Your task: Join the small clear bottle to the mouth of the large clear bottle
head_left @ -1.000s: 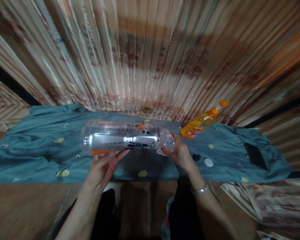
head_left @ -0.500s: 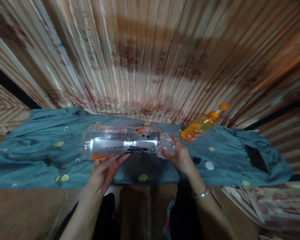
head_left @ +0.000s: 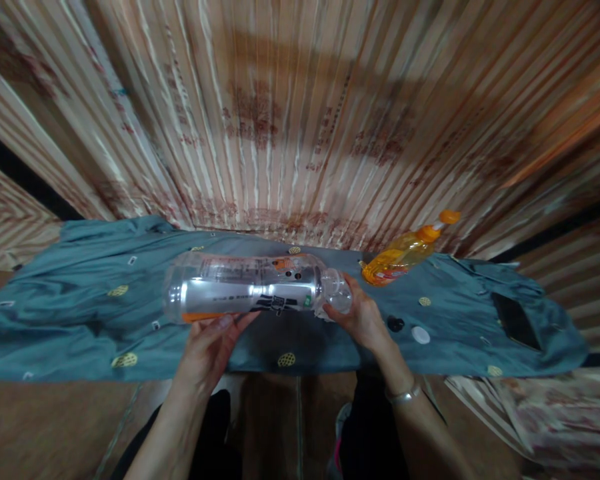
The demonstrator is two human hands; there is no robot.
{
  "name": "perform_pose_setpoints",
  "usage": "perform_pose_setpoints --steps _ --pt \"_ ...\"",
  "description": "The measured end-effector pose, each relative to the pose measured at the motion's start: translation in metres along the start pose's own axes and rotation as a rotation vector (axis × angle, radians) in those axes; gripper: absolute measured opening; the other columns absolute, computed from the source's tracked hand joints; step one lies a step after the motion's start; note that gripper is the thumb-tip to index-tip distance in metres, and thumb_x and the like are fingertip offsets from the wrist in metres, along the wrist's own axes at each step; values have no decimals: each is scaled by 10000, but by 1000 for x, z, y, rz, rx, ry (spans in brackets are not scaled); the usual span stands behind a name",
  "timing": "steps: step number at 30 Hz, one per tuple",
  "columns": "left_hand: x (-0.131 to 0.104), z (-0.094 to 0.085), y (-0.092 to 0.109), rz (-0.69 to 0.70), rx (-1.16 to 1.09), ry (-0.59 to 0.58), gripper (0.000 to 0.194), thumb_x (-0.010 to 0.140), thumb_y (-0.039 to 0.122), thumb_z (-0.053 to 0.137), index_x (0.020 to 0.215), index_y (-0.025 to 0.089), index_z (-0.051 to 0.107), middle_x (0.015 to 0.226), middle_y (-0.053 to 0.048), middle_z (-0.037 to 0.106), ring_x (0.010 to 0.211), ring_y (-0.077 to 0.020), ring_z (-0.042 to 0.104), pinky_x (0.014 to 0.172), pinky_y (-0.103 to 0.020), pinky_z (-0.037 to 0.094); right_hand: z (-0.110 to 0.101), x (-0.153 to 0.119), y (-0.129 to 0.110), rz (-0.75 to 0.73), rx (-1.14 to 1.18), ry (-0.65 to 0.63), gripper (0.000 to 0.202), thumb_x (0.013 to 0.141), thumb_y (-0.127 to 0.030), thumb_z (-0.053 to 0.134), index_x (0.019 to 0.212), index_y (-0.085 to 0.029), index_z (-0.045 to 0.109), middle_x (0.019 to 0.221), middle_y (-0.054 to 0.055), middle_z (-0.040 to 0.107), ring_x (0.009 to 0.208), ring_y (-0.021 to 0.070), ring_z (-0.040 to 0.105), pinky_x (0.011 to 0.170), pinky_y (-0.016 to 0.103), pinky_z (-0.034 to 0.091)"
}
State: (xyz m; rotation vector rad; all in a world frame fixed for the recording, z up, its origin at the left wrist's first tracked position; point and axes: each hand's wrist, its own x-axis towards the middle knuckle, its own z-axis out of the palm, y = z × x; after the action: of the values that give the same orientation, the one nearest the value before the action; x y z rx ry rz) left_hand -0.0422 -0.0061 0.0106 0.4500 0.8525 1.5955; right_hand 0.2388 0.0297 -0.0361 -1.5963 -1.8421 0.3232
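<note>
A large clear bottle (head_left: 250, 290) with a silver, black and orange label lies on its side, its neck pointing right. My left hand (head_left: 213, 343) holds its body from below, the thumb along the lower edge and some fingers hidden beneath it. Around the neck end, my right hand (head_left: 357, 313) is closed, with a bit of clear crumpled material by the thumb. Right of that hand are a small black object (head_left: 395, 324) and a white round cap (head_left: 421, 335) on the cloth.
A teal cloth (head_left: 95, 320) with yellow patterns covers the long surface. Behind my right hand stands an orange liquid bottle (head_left: 400, 259) with an orange pump top. A dark phone (head_left: 517, 321) lies at the right. Striped curtains (head_left: 290, 133) hang behind.
</note>
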Motion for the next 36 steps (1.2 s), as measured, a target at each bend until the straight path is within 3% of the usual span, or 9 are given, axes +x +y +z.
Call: perform_pose_setpoints --steps 10,18,25,30,36 --pt "0 2 -1 39 3 -15 446 441 333 1029 798 251 774 676 21 764 701 -193 742 715 -351 676 1 0 0 2 0 12 698 758 -299 778 1414 -205 556 1329 128 738 1200 327 730 1023 459 597" --pt "1 0 -2 17 -22 3 520 425 319 1031 885 291 790 759 34 798 714 -216 751 723 -406 673 1 1 1 -8 -12 5 689 768 -303 768 1412 -198 548 1320 136 740 1181 328 738 1008 465 602" --pt "2 0 -1 11 -6 -51 540 451 332 1032 929 301 782 761 49 802 744 -211 765 732 -385 674 -1 1 -2 3 -3 -12 685 773 -313 760 1408 -181 540 1323 148 736 1192 331 732 1021 466 593" --pt "4 -6 -4 20 0 -104 505 552 307 990 1008 299 775 877 33 823 820 -242 776 800 -439 661 -2 1 -4 14 -5 -11 678 774 -305 766 1409 -218 543 1314 122 744 1179 326 737 1012 466 598" --pt "4 -9 -6 16 -1 -128 472 598 313 966 1025 291 766 858 30 818 879 -251 776 870 -463 643 -1 1 -4 20 -17 -5 682 775 -301 764 1413 -215 538 1335 123 736 1199 323 731 1028 466 594"
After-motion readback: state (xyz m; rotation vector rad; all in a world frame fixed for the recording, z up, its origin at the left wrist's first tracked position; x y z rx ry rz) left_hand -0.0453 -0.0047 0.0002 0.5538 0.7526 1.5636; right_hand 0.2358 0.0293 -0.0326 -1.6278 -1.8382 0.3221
